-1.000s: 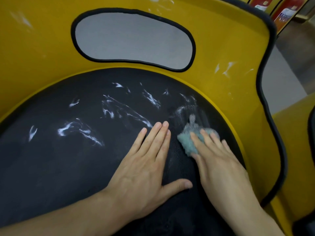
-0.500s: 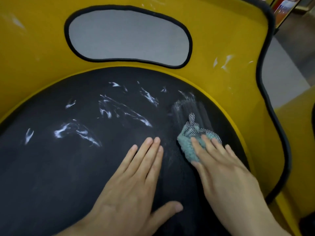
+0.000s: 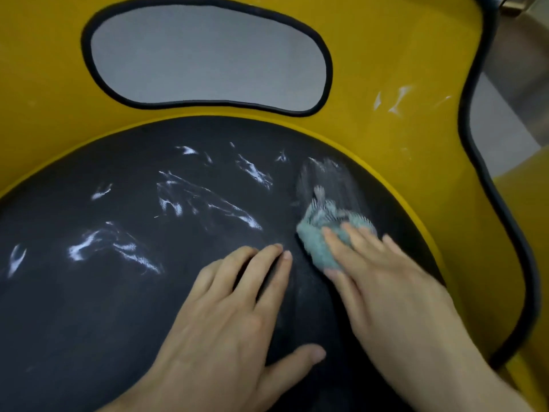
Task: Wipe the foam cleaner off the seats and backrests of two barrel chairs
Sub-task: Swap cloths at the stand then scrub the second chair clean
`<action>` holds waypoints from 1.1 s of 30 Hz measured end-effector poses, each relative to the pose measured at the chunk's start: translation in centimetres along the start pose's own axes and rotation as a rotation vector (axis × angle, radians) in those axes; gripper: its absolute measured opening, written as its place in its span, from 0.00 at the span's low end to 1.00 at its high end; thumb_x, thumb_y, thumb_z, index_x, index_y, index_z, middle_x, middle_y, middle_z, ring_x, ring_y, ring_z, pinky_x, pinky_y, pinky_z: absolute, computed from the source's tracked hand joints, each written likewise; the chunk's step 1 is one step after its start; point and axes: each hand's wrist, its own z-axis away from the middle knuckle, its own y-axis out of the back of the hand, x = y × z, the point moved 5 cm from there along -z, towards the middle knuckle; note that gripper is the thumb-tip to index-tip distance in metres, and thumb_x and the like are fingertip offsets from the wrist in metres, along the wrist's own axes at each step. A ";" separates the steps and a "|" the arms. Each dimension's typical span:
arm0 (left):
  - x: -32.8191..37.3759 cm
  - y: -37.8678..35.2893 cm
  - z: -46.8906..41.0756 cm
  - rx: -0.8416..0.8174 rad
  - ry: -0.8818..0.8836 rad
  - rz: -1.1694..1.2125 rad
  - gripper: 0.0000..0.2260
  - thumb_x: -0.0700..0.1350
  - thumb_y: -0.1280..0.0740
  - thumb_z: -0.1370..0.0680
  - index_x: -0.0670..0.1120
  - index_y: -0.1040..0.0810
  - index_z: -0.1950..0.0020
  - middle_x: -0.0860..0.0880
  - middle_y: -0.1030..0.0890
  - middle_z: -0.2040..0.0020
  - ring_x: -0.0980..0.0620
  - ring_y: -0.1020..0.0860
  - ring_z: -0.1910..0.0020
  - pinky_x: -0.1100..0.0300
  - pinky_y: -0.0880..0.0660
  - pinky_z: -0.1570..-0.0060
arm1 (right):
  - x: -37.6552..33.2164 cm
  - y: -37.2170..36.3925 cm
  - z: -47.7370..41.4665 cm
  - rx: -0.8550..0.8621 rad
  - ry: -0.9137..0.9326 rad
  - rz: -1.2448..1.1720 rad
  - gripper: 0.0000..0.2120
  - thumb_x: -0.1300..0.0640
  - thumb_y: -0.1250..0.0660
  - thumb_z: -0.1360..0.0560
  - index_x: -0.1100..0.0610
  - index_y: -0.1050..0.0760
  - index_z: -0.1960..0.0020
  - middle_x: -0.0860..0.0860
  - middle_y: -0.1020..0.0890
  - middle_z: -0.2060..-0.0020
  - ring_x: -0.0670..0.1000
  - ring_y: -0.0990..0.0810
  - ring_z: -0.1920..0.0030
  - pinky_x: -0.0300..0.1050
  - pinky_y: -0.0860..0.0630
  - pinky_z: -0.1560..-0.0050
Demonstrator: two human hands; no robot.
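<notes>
A barrel chair fills the view: a black round seat (image 3: 89, 307) inside a yellow backrest (image 3: 371, 69) with a black-edged oval opening. White foam streaks (image 3: 208, 197) lie across the seat's middle and left, and a few foam marks (image 3: 395, 102) sit on the backrest at the right. My right hand (image 3: 383, 281) presses a small teal cloth (image 3: 318, 242) flat on the seat's right side, with a smeared foam patch just behind it. My left hand (image 3: 234, 316) rests flat on the seat beside it, fingers straight.
The backrest's black rim (image 3: 511, 221) curves down on the right. Past it, part of a second yellow chair (image 3: 528, 203) and a grey floor show. The oval opening (image 3: 208, 55) shows grey floor behind.
My right hand with the cloth has slid toward me, leaving a smeared foam trail behind it. My left hand has drawn back toward me a little too.
</notes>
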 end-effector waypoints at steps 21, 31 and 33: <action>-0.6 -0.7 -2.0 0.049 0.094 0.094 0.46 0.76 0.39 0.33 0.40 0.21 0.31 0.45 0.20 0.33 0.43 0.28 0.38 0.48 0.35 0.43 | -0.4 -1.8 -5.2 0.020 -0.016 0.013 0.25 0.47 0.51 0.16 0.54 0.29 0.25 0.55 0.24 0.30 0.56 0.26 0.29 0.56 0.30 0.28; -0.6 -0.6 -1.8 0.030 0.097 0.102 0.47 0.76 0.39 0.32 0.41 0.23 0.29 0.46 0.22 0.32 0.44 0.28 0.37 0.49 0.35 0.40 | 0.8 -0.8 -2.3 -0.045 0.032 0.007 0.22 0.50 0.49 0.17 0.53 0.27 0.28 0.53 0.20 0.36 0.54 0.21 0.35 0.51 0.28 0.32; -0.6 -0.7 -1.8 0.030 0.091 0.104 0.46 0.76 0.40 0.31 0.41 0.23 0.28 0.46 0.22 0.32 0.44 0.28 0.37 0.49 0.35 0.41 | 1.2 -1.5 0.2 -0.052 0.102 -0.017 0.26 0.47 0.60 0.15 0.48 0.43 0.19 0.52 0.24 0.32 0.51 0.29 0.28 0.47 0.38 0.29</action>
